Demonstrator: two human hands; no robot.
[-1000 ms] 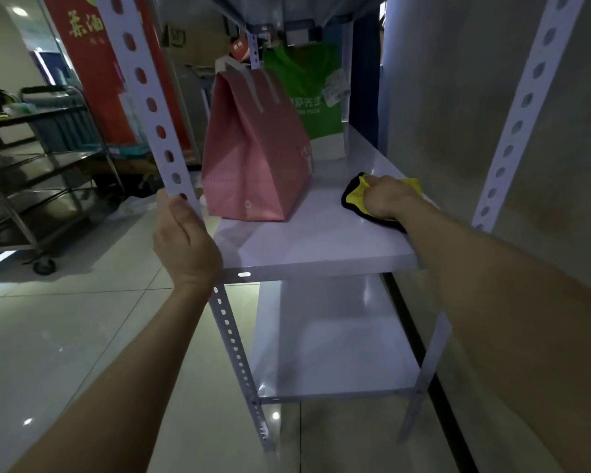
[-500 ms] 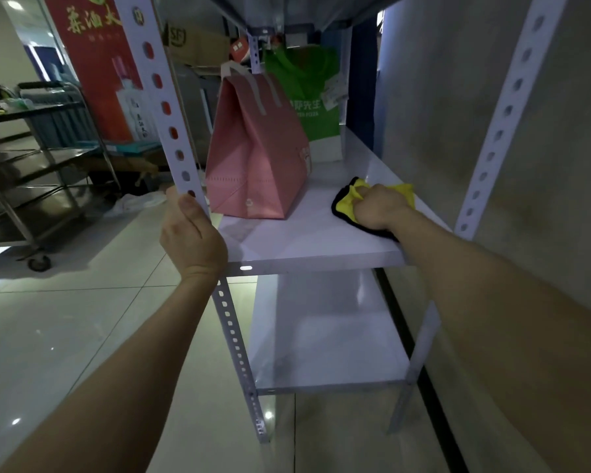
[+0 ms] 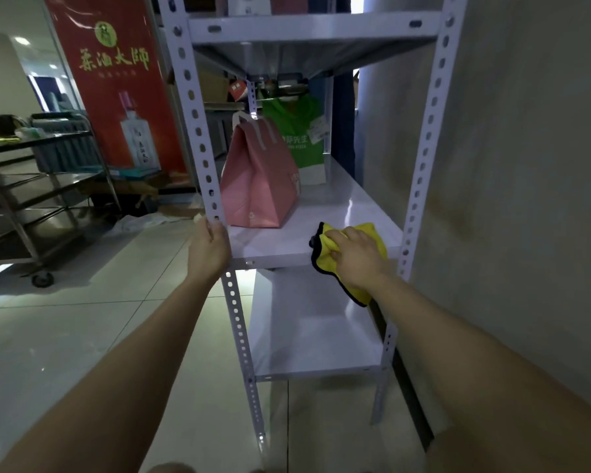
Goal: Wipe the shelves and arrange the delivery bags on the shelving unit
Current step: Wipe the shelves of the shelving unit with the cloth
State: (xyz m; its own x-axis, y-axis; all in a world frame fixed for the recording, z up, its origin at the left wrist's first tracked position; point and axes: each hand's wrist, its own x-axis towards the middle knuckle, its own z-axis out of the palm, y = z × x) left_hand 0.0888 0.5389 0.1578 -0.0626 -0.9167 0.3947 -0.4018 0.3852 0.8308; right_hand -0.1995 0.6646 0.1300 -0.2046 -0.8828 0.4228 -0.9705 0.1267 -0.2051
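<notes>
Two hands are on the shelving unit. The left hand point(image 3: 208, 249) grips the front left post point(image 3: 198, 131) just where the middle shelf point(image 3: 352, 206) meets it, fingers wrapped around the metal, the same hold as half a second ago. The right hand point(image 3: 354, 256) is clenched on a yellow cloth point(image 3: 331, 264) with a dark edge; it has slid back from the middle of the shelf to the front lip, so the cloth now drapes over the edge and part of it hangs below (earlier it lay flat on the surface, further in).

On the same shelf a pink bag point(image 3: 258, 179) stands upright toward the left rear, and a green bag point(image 3: 297, 138) stands just behind it, both where they were before. The lower shelf point(image 3: 314, 329) is bare. The view has tilted up since the earlier frames, so the upper shelf point(image 3: 314, 27) now shows, with things on top that are cut off by the frame.

Off to the left stand a red banner point(image 3: 116, 80) and a metal cart point(image 3: 41, 199) on the tiled floor point(image 3: 65, 336).
</notes>
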